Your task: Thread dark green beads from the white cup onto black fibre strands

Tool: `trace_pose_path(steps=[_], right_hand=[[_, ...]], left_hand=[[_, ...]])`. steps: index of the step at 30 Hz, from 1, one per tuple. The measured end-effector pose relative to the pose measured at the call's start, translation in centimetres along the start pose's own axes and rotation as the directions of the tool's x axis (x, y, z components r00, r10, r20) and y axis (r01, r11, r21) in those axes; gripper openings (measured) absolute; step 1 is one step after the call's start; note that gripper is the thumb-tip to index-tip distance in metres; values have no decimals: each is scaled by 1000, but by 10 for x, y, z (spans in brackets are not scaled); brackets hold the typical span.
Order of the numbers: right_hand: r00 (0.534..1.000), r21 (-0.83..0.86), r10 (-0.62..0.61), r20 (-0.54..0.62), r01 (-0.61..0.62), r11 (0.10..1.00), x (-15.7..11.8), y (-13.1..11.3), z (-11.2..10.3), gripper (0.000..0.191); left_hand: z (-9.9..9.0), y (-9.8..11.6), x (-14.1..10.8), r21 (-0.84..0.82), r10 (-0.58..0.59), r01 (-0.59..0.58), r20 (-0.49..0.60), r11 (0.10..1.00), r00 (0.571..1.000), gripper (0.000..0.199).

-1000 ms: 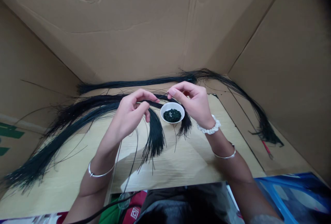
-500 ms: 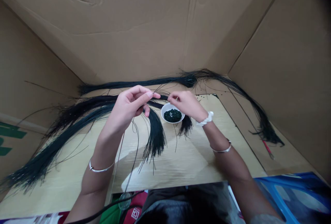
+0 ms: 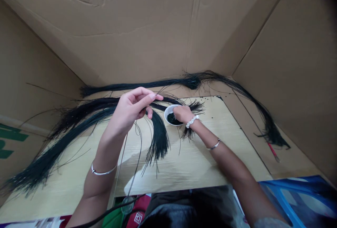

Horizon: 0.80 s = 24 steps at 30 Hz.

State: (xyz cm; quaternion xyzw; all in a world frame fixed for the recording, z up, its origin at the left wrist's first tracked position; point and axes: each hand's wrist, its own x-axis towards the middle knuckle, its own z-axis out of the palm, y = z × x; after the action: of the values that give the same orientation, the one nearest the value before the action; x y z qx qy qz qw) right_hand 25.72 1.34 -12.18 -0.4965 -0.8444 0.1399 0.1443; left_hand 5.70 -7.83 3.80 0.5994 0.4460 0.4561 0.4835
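Observation:
My left hand [image 3: 137, 105] is raised above the table, thumb and forefinger pinching a thin dark strand [image 3: 161, 90] whose length hangs down below the palm. To its right stands a small white bowl [image 3: 166, 117] with tiny dark green pieces [image 3: 173, 119] in it. My right hand [image 3: 183, 113] reaches over the bowl's right side with its fingertips down inside; what they hold, if anything, is hidden. Beside the bowl, a dark green bundle of strands [image 3: 158, 136] droops under my left hand, and black strand ends [image 3: 188, 132] stick out below my right wrist.
Long dark bundles [image 3: 39, 165] spread leftward over the pale tabletop [image 3: 168, 175]. Another bundle [image 3: 137, 85] lies along the back cardboard wall [image 3: 131, 38]. One more [image 3: 263, 115] curves down at the right, near a red-handled tool [image 3: 273, 152]. Cardboard walls stand left and right.
My right hand has moved down and slightly left, from above the bowl's rim into the bowl. My left hand has stayed almost still with its strand.

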Motion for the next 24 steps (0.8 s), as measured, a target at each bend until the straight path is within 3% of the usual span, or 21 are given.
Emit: trace_pose_path(steps=[3, 6, 8, 10, 12, 14, 16, 19, 24], right_hand=[[996, -67, 77, 50, -73, 995, 0, -9, -17, 15], [999, -15, 36, 35, -36, 999, -3, -15, -42, 15], [999, 122, -35, 1, 34, 992, -6, -17, -59, 14], [991, 400, -113, -76, 134, 907, -12, -20, -75, 16], [983, 639, -127, -131, 182, 747, -18, -25, -88, 23], [981, 783, -105, -161, 192, 592, -25, -32, -98, 28], [973, 839, -89, -213, 229, 493, -30, -38, -105, 29], [949, 844, -64, -308, 304, 442, -35, -45, -109, 27], [920, 829, -3, -391, 353, 432, -36, -47, -110, 26]], left_hand=[[0, 1, 0, 3, 2, -2, -1, 1000, 1000, 16], [1, 0, 0, 6, -4, 4, -1, 1000, 1000, 15], [1, 0, 1, 9, -9, 9, -3, 1000, 1000, 15], [1, -1, 1, 12, -11, 11, -3, 1000, 1000, 16], [1, -2, 1, 24, -5, 5, -12, 1000, 1000, 16], [2, -2, 0, 44, -2, 3, -26, 999, 1000, 17], [3, -1, -1, 64, -3, 5, -38, 998, 999, 18], [5, 1, -4, 89, 0, 5, -52, 996, 999, 18], [8, 2, -7, 127, 14, -7, -60, 992, 998, 18]])
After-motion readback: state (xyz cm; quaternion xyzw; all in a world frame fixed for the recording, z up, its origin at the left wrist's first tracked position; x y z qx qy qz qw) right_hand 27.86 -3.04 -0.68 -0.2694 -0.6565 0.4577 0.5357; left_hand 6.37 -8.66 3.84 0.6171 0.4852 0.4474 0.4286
